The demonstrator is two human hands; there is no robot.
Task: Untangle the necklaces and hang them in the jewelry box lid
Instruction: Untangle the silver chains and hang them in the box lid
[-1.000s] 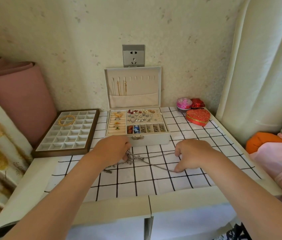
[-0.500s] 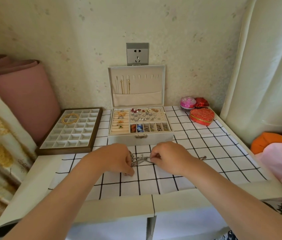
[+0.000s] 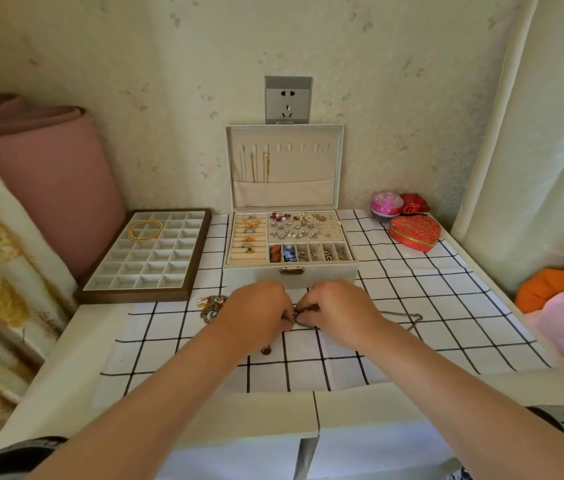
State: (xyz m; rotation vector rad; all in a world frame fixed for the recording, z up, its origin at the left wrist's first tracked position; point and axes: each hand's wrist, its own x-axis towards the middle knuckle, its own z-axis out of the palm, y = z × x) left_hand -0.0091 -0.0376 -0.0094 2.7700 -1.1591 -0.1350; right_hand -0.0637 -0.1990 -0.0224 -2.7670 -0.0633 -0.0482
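A white jewelry box (image 3: 322,271) stands open at the back of the table, its upright lid (image 3: 284,168) carrying hooks with two gold chains (image 3: 260,166) hanging on the left. In front of the box my left hand (image 3: 256,311) and my right hand (image 3: 337,310) meet, fingertips pinching a tangled silver chain (image 3: 296,315) between them. One end of that chain (image 3: 412,320) trails right over the cloth. A dark bronze necklace heap (image 3: 211,306) lies left of my left hand. A small dark pendant (image 3: 266,350) lies under my left wrist.
A brown tray (image 3: 142,296) of white compartments with a gold bangle (image 3: 145,230) sits at the left. A red heart box (image 3: 414,233), a pink round box (image 3: 386,204) and a small red box (image 3: 414,204) stand back right. A checked cloth (image 3: 412,289) covers the table.
My right hand moved left from the stretched-out chain and met my left hand; both now pinch the knot close together. The view moved nearer to the table.
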